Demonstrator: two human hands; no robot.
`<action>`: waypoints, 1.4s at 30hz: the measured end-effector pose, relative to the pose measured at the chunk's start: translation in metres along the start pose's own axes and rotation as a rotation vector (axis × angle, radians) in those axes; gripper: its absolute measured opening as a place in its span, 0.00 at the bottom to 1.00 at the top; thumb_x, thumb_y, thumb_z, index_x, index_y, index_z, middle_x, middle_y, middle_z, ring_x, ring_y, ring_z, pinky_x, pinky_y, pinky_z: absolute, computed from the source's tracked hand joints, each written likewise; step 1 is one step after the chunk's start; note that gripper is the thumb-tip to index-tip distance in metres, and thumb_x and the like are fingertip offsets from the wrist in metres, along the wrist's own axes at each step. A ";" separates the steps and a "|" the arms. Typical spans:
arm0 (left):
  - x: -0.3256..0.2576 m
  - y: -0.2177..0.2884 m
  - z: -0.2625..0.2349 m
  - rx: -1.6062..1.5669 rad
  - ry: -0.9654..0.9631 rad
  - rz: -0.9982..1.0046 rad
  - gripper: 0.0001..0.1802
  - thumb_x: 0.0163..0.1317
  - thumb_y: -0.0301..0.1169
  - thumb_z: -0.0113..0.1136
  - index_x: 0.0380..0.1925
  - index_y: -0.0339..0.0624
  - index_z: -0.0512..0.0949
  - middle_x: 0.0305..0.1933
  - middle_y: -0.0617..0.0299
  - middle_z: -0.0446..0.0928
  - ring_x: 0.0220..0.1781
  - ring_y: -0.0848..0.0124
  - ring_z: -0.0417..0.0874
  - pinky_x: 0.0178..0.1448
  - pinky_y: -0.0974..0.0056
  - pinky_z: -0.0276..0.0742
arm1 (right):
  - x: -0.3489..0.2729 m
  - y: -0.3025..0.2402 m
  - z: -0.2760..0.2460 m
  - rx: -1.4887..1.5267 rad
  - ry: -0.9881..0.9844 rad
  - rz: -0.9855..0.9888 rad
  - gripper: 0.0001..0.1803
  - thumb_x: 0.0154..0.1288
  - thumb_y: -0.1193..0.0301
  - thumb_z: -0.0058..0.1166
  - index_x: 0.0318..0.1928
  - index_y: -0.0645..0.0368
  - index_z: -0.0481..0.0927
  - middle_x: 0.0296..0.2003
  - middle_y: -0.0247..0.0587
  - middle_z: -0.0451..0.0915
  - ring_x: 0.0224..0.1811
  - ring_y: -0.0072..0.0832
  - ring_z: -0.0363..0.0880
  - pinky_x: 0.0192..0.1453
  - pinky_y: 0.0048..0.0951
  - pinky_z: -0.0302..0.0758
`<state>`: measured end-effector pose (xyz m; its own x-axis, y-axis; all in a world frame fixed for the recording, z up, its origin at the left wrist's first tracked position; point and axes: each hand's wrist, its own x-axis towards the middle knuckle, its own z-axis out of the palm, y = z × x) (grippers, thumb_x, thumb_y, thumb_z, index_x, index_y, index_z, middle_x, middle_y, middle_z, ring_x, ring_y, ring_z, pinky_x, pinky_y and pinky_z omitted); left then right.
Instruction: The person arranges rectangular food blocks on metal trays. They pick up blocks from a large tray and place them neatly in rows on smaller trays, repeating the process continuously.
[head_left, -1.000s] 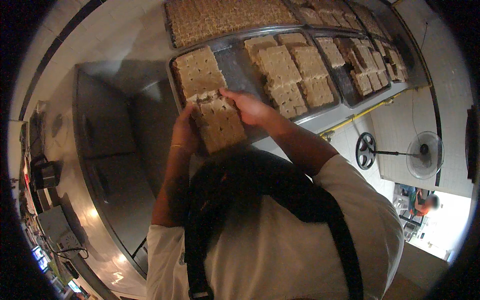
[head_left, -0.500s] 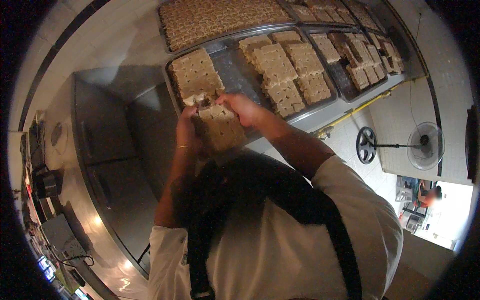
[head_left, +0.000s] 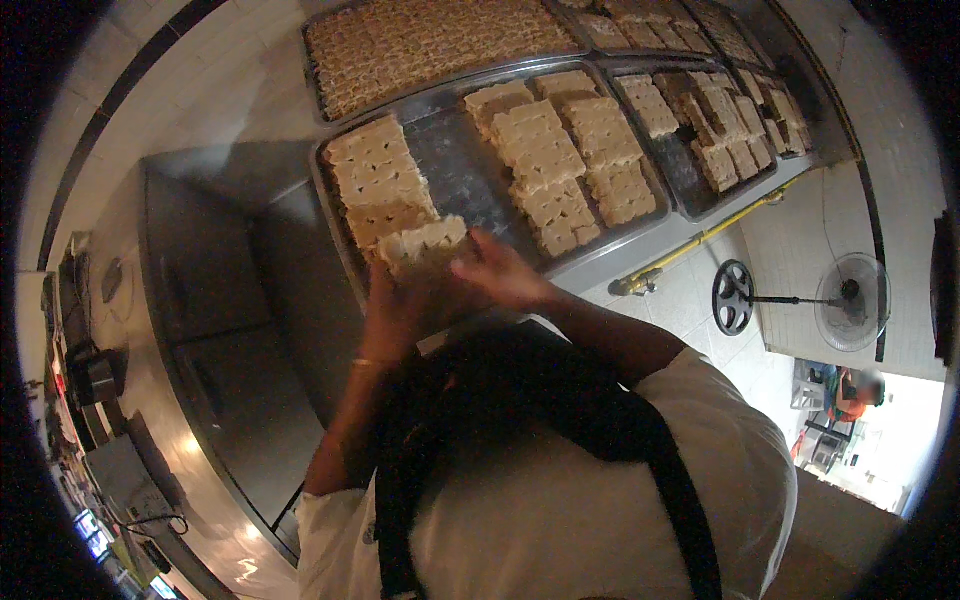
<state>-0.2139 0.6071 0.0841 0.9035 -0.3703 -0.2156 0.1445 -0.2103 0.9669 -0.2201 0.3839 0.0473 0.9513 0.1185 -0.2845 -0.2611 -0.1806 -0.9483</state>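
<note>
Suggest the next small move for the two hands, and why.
I'd probably ease the near slab slightly toward the body: the left hand and right hand hold its two sides, and in this view its pale edge overlaps the far slab.

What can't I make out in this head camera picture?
All in the head view:
Left hand: details lost in blur and shade.
Held slab: lower part lost in shadow.
Small far pastry pieces: back ones cut off by the top edge.
Screens, lower left: too small to read.
</note>
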 end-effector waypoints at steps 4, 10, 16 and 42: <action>0.047 -0.021 0.024 0.238 -0.141 0.212 0.31 0.68 0.28 0.59 0.71 0.41 0.65 0.71 0.43 0.70 0.70 0.51 0.75 0.69 0.51 0.75 | 0.003 0.003 -0.049 0.298 0.017 -0.074 0.40 0.78 0.41 0.44 0.74 0.61 0.65 0.70 0.50 0.73 0.71 0.37 0.70 0.76 0.42 0.64; 0.075 -0.041 0.049 0.959 -0.222 0.381 0.30 0.59 0.26 0.62 0.65 0.41 0.73 0.62 0.35 0.74 0.65 0.37 0.74 0.69 0.44 0.73 | -0.012 -0.017 -0.102 0.103 -0.095 0.141 0.40 0.78 0.42 0.46 0.74 0.60 0.67 0.67 0.50 0.76 0.70 0.39 0.72 0.75 0.41 0.66; 0.052 -0.031 0.025 0.347 -0.148 0.102 0.27 0.63 0.30 0.63 0.62 0.37 0.74 0.57 0.43 0.78 0.59 0.48 0.80 0.61 0.51 0.79 | -0.022 -0.019 -0.103 -0.470 -0.034 -0.043 0.30 0.77 0.49 0.54 0.69 0.55 0.76 0.57 0.49 0.83 0.58 0.29 0.81 0.63 0.35 0.77; 0.117 -0.043 -0.066 -0.520 0.074 -0.206 0.20 0.74 0.34 0.61 0.61 0.36 0.75 0.57 0.53 0.80 0.55 0.56 0.84 0.49 0.52 0.87 | 0.120 -0.039 0.003 0.628 -0.216 0.343 0.21 0.73 0.59 0.63 0.62 0.51 0.81 0.58 0.33 0.83 0.54 0.28 0.84 0.50 0.39 0.87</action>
<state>-0.0882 0.6327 0.0263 0.8585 -0.3008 -0.4153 0.4842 0.2088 0.8497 -0.0962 0.4080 0.0499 0.7632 0.3571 -0.5386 -0.6434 0.3424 -0.6847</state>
